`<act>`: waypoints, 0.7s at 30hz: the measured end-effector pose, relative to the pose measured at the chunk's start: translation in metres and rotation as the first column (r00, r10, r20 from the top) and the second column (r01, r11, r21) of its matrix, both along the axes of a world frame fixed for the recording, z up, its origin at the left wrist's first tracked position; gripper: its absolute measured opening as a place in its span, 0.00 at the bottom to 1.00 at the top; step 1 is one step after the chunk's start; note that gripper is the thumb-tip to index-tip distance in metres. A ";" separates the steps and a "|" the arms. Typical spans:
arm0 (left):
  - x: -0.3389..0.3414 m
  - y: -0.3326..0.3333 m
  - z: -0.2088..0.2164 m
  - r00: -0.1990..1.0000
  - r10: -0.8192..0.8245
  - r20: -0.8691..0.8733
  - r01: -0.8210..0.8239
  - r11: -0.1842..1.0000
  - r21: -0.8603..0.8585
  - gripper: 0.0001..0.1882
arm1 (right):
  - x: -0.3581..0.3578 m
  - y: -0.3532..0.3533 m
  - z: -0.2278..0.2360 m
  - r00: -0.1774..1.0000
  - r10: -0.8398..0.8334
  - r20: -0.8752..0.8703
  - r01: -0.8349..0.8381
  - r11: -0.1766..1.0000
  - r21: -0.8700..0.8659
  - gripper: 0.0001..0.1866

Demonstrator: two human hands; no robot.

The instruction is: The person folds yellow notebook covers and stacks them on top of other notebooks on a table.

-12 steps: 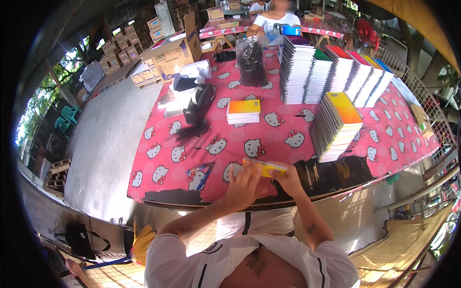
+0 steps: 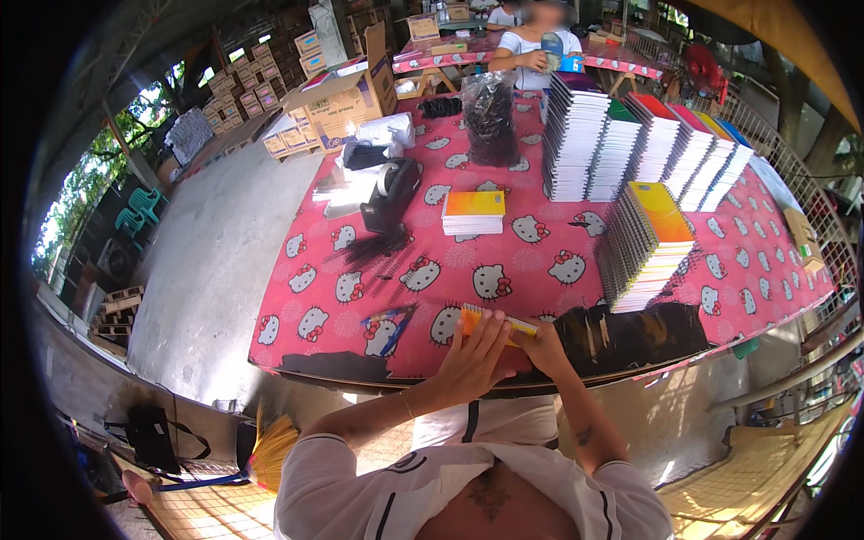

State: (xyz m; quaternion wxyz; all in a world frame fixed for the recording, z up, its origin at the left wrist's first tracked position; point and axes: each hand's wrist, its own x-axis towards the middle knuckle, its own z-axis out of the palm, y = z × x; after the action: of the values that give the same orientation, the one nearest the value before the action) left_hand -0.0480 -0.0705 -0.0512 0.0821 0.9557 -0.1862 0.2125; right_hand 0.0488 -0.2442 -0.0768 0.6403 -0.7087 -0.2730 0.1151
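In the head view, both hands meet at the near edge of a table (image 2: 792, 297) covered by a glossy pink cloth printed with white cartoon cats. The left hand (image 2: 472, 355) is curled around a thin notebook (image 2: 495, 321) with a yellow-orange cover, fingers (image 2: 490, 326) lying over its top; the right hand (image 2: 540, 346) grips the notebook's right end from below, thumb side up. The notebook is held on edge just above the table's near edge, so only its narrow spine side and a strip of cover show; the rest is hidden by the hands.

Just right of the hands along the near edge lies a dark, shiny heap of black spiral bindings (image 2: 630, 333). Left of the hands lie 2 pens (image 2: 391, 321), blue and red. Loose black comb strips (image 2: 378, 252) are spread farther left toward the middle. A small stack of notebooks (image 2: 473, 212) with an orange-yellow top sits mid-table. A tilted stack of spiral notebooks (image 2: 648, 243) stands near the right edge, and tall rows of notebooks (image 2: 630, 144) fill the far right corner. A black tape dispenser (image 2: 391, 193) and a clear bag of dark pieces (image 2: 490, 117) stand toward the far edge. A person (image 2: 540, 45) stands beyond the table, partly cut off.
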 end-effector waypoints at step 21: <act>0.042 -0.012 0.020 0.998 0.059 0.025 -0.061 0.994 0.095 0.45 | 0.011 0.008 0.001 0.994 0.016 0.110 -0.020 0.999 0.033 0.13</act>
State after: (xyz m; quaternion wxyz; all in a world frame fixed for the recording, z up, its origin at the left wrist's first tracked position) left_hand -0.0060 -0.0820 -0.0316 0.0276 0.9613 -0.1683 0.2164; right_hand 0.0602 -0.2364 -0.0757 0.6352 -0.7005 -0.3161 0.0772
